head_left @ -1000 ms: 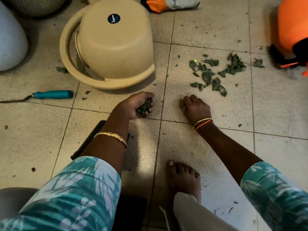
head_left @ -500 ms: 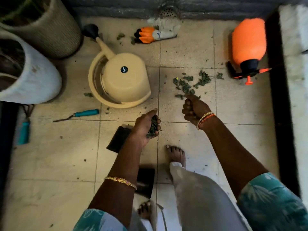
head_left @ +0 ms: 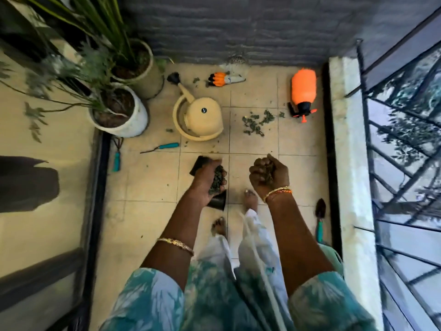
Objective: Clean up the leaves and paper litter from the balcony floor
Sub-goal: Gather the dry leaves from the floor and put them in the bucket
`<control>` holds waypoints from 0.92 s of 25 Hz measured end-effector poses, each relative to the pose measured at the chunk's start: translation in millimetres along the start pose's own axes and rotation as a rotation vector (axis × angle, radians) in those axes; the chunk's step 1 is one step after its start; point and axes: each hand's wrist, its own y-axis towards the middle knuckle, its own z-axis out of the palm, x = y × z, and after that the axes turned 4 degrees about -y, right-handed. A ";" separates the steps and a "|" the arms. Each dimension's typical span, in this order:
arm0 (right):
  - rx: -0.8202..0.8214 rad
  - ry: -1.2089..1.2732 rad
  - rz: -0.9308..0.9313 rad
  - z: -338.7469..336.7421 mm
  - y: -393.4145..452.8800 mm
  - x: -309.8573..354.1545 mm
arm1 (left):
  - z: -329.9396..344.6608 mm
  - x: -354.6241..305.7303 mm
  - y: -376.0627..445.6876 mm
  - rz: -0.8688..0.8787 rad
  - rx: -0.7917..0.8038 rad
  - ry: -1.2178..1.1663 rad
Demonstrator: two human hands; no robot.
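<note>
- While I look down, my left hand (head_left: 207, 180) grips a dark green, crumpled wad of leaves (head_left: 217, 178).
- My right hand (head_left: 269, 176) is fisted around more bits.
- Loose leaves, the pile (head_left: 256, 122), lie on the floor (head_left: 152, 177) beyond.

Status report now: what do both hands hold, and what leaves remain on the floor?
Left hand grips a handful of leaves. Right hand fisted on leaves. Leaf pile remains on tiles, between watering can and orange sprayer.

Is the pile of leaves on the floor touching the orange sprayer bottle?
Apart. The head view shows bare tile between the leaf pile and the orange sprayer bottle; only one small stray leaf lies in that gap.
</note>
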 end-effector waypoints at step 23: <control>0.082 -0.973 0.603 -40.1 -272.1 -231.9 | -132.5 324.7 -305.7 0.267 -0.285 -0.810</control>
